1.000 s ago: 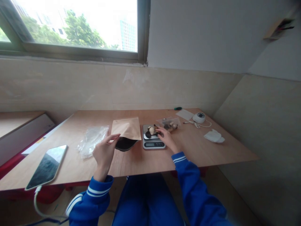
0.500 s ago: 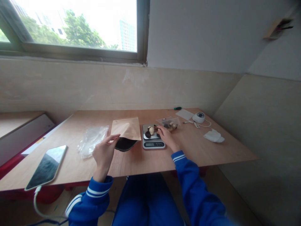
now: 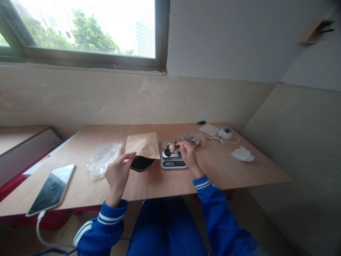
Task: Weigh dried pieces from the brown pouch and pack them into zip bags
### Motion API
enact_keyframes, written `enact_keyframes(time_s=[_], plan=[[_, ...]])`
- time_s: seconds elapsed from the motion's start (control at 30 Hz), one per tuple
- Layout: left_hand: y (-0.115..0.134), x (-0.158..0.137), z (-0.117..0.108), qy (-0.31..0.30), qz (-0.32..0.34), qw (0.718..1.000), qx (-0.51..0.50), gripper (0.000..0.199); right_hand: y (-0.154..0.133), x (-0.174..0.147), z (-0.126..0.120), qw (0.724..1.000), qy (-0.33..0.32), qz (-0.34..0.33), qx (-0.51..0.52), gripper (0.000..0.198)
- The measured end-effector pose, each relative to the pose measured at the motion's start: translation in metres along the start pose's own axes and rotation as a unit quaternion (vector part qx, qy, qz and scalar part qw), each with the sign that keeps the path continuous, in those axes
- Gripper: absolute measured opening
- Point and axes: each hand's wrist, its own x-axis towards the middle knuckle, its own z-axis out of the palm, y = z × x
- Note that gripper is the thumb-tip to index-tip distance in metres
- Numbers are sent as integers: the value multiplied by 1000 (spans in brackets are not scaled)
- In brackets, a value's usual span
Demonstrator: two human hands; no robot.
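Note:
My left hand (image 3: 118, 174) pinches the near edge of a brown kraft paper pouch (image 3: 142, 144), whose dark mouth gapes toward me. Right of the pouch stands a small digital kitchen scale (image 3: 174, 164) with a metal top. Pale and dark pieces that look like mushrooms (image 3: 171, 148) lie on it. Over the scale's right side is my right hand (image 3: 188, 155), thumb and fingers drawn together at a brownish bit. Whether it grips that bit is too small to tell. Just behind, a clear zip bag (image 3: 190, 137) has similar pieces at its near edge, partly hidden by my hand.
Clear plastic bags (image 3: 105, 160) lie left of the pouch, and a phone (image 3: 52, 190) on a cable lies farther left. At the right are a white dome camera (image 3: 225, 133) with its cable, a crumpled white tissue (image 3: 242, 154), a paper sheet (image 3: 210, 129) and a green-handled screwdriver (image 3: 201, 122).
My right hand has shifted slightly left and its fingers have lifted a little over the scale. My left hand and the pouch stay where they were.

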Motion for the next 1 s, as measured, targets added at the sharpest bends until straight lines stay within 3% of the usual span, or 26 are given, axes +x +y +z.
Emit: enact_keyframes(time_s=[0.1,0.17,0.23,0.3,0.43,0.67,1.0], plan=[[3,-2,4,-1,9,1000,-2,23,-49,-11,4,997,-43,-44,53,28],[5,-3,6,-2,13,1000,-6,22,-76,-20,16,982,-136,-105,73,25],[8,-4,8,-8,14,1000,-10,21,-92,-28,34,963,-221,-148,52,30],[10,-6,8,-14,16,1000,-11,21,-99,-35,54,955,-256,-149,-1,37],[12,-10,5,-18,24,999,-13,21,-102,-40,80,954,-268,-92,-103,42],[16,-18,6,-15,20,1000,-5,23,-104,-24,99,933,-293,10,-210,39],[17,-21,6,-18,32,999,-20,20,-92,-17,129,928,-270,32,-253,28]])
